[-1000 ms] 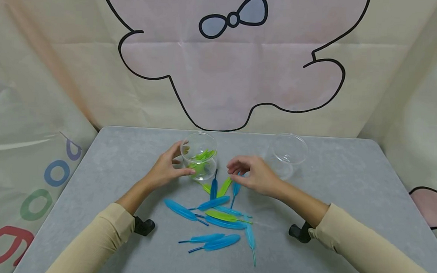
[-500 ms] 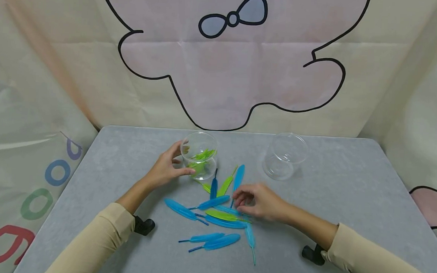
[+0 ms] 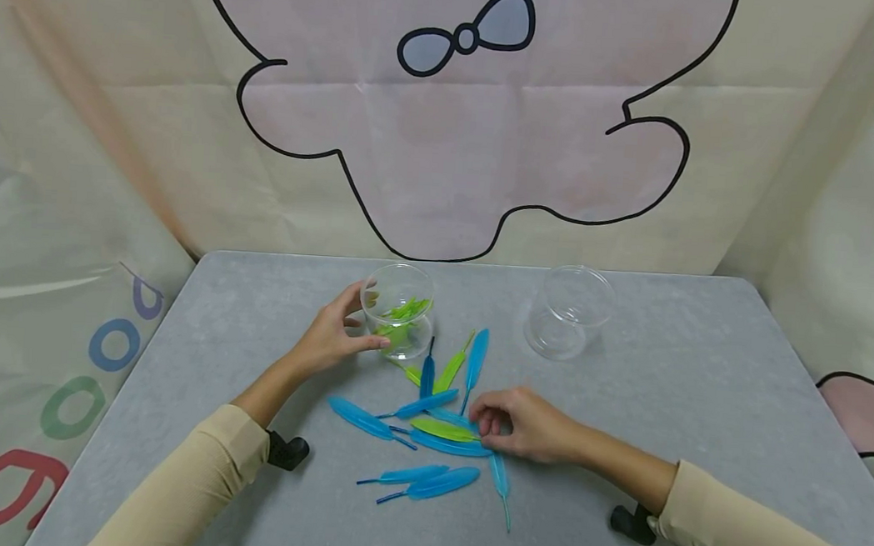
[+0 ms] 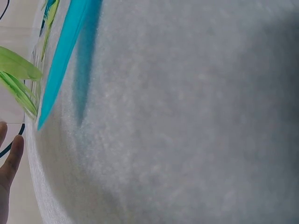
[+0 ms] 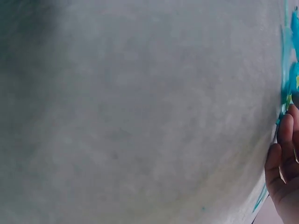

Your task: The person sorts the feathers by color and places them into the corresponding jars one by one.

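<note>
My left hand (image 3: 328, 333) holds a clear plastic cup (image 3: 421, 343) at the back of the table, thumb at the front and fingers round the far side. Several green feathers (image 3: 405, 311) lie inside it. At the middle of the table my right hand (image 3: 529, 426) pinches the quill end of a green feather (image 3: 438, 428) that lies over blue ones. The right wrist view catches its fingers (image 5: 286, 140) at the edge; the pinch itself is partly hidden. Other blue feathers (image 3: 445, 483) and a couple of green ones (image 3: 452, 371) are scattered between the hands.
A second clear cup (image 3: 569, 319) stands at the back right, with no feathers visible in it. The grey table (image 3: 687, 363) ends at a printed cloth backdrop (image 3: 444, 156). Black wrist cameras (image 3: 288, 453) sit under both sleeves.
My right hand has come back from near the cups toward the front, down to the green feather's quill. A blue feather it was near lies uncovered. The left hand stays on the cup.
</note>
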Demonstrator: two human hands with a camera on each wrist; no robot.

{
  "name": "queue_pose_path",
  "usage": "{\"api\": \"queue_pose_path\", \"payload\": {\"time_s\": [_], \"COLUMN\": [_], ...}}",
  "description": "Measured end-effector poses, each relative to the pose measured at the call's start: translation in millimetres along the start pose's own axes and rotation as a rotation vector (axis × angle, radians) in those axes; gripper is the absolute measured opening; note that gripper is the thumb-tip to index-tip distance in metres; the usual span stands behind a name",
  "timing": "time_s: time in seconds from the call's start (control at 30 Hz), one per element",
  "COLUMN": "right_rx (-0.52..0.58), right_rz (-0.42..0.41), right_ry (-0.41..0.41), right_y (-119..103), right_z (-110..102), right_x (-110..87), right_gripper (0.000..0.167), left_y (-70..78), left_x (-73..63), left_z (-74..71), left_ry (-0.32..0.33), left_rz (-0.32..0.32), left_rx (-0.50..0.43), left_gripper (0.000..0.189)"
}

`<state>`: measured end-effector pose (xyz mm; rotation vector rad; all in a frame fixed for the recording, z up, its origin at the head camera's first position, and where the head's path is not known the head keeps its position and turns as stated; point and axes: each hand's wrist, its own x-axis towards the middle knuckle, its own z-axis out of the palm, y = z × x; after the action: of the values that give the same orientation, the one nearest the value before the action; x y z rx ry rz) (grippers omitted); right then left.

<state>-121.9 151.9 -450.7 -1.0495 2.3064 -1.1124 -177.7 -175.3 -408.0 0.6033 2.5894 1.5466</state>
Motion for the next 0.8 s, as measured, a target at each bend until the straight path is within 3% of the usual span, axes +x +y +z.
{"api": "queue_pose_path", "payload": {"time_s": [0.53,0.8], "right_rx": [-0.194,-0.196], "right_rz": [-0.081,-0.102], "right_ry": [-0.02,-0.006], "right_y": [-5.5,-5.7], "right_z": [4.1,4.8], "right_x": [-0.3,-0.1], "right_gripper": [0.021,0.02], "left_y": [-0.4,-0.8], "left_x": [0.3,0.1], "left_z": [0.9,0.5], "left_ry": [0.001,0.0], "left_rz": [-0.003,0.0], "left_rx": [0.001,-0.011], "left_gripper": [0.089,0.089]}}
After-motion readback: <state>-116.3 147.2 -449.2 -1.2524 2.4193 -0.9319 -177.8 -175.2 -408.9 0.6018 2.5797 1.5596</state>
